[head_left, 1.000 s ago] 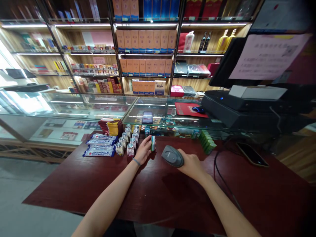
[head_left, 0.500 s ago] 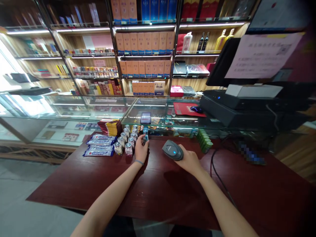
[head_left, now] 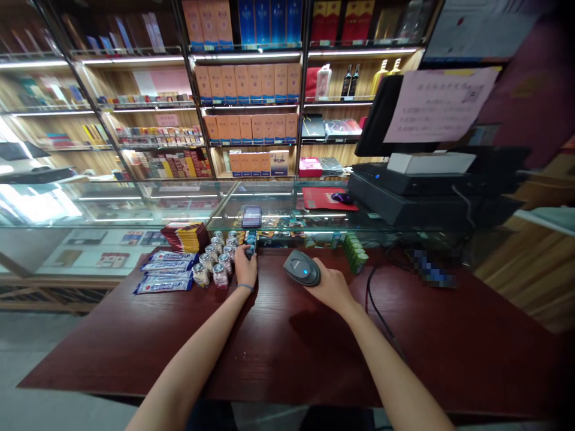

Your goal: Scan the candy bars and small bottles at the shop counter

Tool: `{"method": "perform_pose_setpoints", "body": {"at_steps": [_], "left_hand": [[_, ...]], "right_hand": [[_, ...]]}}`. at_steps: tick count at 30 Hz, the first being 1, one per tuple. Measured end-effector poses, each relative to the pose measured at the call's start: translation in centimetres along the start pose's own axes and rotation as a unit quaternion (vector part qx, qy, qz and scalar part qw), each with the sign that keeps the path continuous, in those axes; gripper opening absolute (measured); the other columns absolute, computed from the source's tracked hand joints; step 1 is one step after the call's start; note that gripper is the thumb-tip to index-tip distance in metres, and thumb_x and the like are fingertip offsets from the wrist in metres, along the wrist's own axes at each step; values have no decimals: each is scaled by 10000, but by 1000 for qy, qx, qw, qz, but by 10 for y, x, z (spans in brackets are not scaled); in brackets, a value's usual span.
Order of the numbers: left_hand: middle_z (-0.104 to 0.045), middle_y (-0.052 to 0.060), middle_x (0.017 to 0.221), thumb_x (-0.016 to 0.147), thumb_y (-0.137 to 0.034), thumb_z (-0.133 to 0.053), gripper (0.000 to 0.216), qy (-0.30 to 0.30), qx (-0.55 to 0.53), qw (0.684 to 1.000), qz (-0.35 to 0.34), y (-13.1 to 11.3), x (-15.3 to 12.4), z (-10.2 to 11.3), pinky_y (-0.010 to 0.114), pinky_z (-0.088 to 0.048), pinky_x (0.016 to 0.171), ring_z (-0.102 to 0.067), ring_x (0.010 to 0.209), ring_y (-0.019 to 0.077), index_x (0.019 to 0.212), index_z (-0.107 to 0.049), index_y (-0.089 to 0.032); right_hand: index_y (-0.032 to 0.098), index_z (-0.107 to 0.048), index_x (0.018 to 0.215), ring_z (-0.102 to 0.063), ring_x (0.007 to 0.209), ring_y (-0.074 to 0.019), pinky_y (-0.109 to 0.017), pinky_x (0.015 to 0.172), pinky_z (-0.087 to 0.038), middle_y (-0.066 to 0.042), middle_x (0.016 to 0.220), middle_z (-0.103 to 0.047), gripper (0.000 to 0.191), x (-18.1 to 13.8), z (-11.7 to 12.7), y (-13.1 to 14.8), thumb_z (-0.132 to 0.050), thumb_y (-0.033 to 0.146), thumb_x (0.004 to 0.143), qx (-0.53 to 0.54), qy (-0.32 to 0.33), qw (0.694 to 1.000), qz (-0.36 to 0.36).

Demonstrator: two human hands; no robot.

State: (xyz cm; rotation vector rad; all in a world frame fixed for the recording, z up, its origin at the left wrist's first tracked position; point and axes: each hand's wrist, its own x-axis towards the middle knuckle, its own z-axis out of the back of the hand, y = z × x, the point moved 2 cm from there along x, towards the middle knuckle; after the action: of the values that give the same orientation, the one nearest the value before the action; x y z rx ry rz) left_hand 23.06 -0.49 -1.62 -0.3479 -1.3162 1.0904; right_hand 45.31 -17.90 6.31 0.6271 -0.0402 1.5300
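My right hand point(head_left: 330, 288) grips a dark grey barcode scanner point(head_left: 302, 267) with a blue light on top, held just above the dark red table point(head_left: 287, 353). My left hand point(head_left: 245, 267) reaches forward and holds a small box point(head_left: 250, 249) down at the table's far edge, next to several small clear jars with silver lids point(head_left: 216, 258). Blue-and-white flat packets point(head_left: 167, 272) lie left of the jars, with a stack of red and yellow packs point(head_left: 187, 235) behind them.
A row of green packs point(head_left: 354, 252) stands right of the scanner. A black cable point(head_left: 380, 311) runs over the table. A phone point(head_left: 429, 270) lies at the right. Behind are a glass counter point(head_left: 188, 200), a card reader point(head_left: 251, 216), a till with screen point(head_left: 422, 185) and stocked shelves.
My left hand moved forward and down with the small box, from in front of the scanner to the spot beside the jars. The scanner's blue light came on. The camera shifted right.
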Motion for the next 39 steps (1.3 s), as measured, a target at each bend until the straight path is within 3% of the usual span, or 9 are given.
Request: {"method": "perform_pose_setpoints", "body": {"at_steps": [13, 17, 23, 27, 29, 33, 39], "left_hand": [[-582, 68, 1062, 793, -104, -624, 306, -1, -12, 999, 33, 5, 7, -13, 443, -445, 1013, -582, 1057, 232, 1073, -543, -196], [-594, 86, 1140, 806, -117, -617, 375, 11, -11, 999, 29, 1, 6, -12, 450, -429, 1058, -575, 1130, 245, 1164, -542, -198], [-478, 143, 1435, 801, -128, -655, 679, 9, -21, 999, -31, -14, 4, -6, 481, -298, 1190, -428, 1374, 283, 1427, -402, -205], [-400, 168, 1490, 854, -198, -647, 611, -20, 1, 995, -93, -28, -2, 0, 513, -267, 1201, -328, 1443, 296, 1421, -419, -198], [-426, 163, 1456, 877, -225, -633, 512, -23, 2, 992, -125, -35, -6, -2, 509, -296, 1185, -366, 1415, 292, 1365, -481, -203], [-542, 136, 1282, 912, -236, -589, 386, 34, -9, 984, -177, -56, -13, -24, 477, -378, 1130, -492, 1271, 266, 1295, -548, -211], [-502, 129, 1285, 923, -175, -535, 465, 156, -67, 968, -184, -95, -24, -99, 459, -401, 1113, -493, 1246, 245, 1383, -481, -221]], "right_hand": [[244, -565, 1051, -743, 770, -325, -300, 579, -365, -45, 787, -766, 319, 1, 2, -3, -654, 403, 789, -6, -14, 1000, -7], [241, -563, 1054, -742, 758, -323, -303, 576, -368, -45, 786, -766, 310, 0, 2, -5, -643, 394, 796, -6, -20, 1000, -6], [259, -564, 1033, -742, 776, -313, -307, 592, -407, -36, 794, -764, 293, 1, 7, -9, -637, 411, 795, 7, -40, 999, -16], [261, -567, 1051, -738, 772, -302, -310, 614, -432, -27, 809, -763, 301, 4, 12, -16, -637, 363, 776, 14, -57, 997, -40], [250, -573, 1055, -737, 775, -303, -310, 619, -440, -37, 808, -762, 311, 5, 16, -21, -637, 360, 772, 15, -68, 996, -58], [238, -587, 1089, -734, 799, -307, -313, 631, -460, -62, 830, -763, 348, 7, 28, -35, -640, 367, 771, 13, -91, 990, -104], [218, -599, 1164, -725, 885, -319, -348, 694, -515, -107, 902, -758, 437, 7, 47, -61, -658, 349, 752, 39, -134, 975, -172]]}}
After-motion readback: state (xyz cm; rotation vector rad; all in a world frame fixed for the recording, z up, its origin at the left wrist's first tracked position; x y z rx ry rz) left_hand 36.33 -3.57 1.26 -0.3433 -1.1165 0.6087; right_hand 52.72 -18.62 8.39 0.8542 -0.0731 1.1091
